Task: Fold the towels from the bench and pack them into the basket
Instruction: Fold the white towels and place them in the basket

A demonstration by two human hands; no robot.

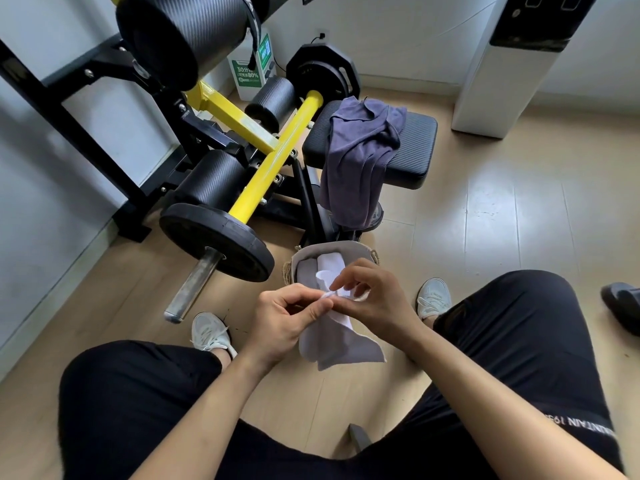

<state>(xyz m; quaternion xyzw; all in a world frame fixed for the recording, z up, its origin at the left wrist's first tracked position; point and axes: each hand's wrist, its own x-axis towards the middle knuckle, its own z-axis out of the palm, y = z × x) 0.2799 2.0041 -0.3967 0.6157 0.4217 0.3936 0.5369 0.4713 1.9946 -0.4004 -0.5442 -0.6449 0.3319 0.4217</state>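
ok, legs: black shorts [138, 403], person seated, knees apart over pale wood-plank floor [502, 216]
left hand [280, 320]: thumb and forefinger pinching top edge of small white cloth towel [337, 341]
right hand [374, 299]: fingertips pinching the same edge, just beside left hand
white towel: hangs loose below both hands, between the knees
basket: round grey fabric basket with rope handles [353, 247] on floor past the hands, folded grey and white towels inside
bench: black padded bench seat [412, 150] behind basket, crumpled purple-grey towel [360, 150] draped over its near edge
far left: yellow-and-black weight machine [270, 154]
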